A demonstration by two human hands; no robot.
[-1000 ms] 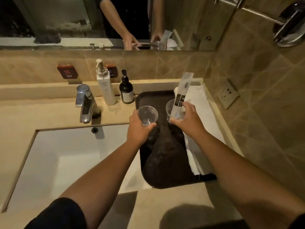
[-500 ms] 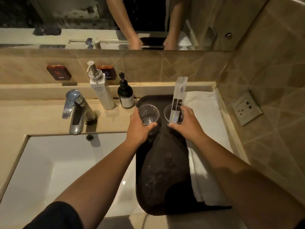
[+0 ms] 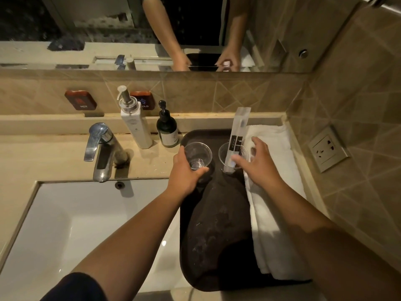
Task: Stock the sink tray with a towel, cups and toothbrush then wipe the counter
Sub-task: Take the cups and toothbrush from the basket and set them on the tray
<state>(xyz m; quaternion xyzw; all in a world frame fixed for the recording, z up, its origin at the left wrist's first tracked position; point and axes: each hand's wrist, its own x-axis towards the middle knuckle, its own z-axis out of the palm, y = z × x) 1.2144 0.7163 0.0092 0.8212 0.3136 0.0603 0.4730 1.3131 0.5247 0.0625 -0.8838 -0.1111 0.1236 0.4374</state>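
Note:
A dark tray [image 3: 217, 235] lies on the counter right of the sink. A folded white towel [image 3: 273, 213] runs along its right side. Two clear plastic cups stand at the tray's far end. My left hand [image 3: 184, 172] grips the left cup [image 3: 198, 155]. The right cup [image 3: 232, 156] holds a wrapped toothbrush [image 3: 237, 135] that leans upright in it. My right hand [image 3: 258, 164] hovers just right of that cup, fingers spread, thumb close to the packet's base, holding nothing.
A white pump bottle [image 3: 135, 124] and a dark pump bottle [image 3: 167, 131] stand left of the tray by the back ledge. The chrome tap [image 3: 102, 148] overhangs the white basin [image 3: 86, 231]. A wall socket [image 3: 328, 148] is on the right wall. The mirror is above.
My right hand has let go of the toothbrush packet, which now stands in the right cup, and its fingers have spread. The left hand still holds its cup. The view has tilted down.

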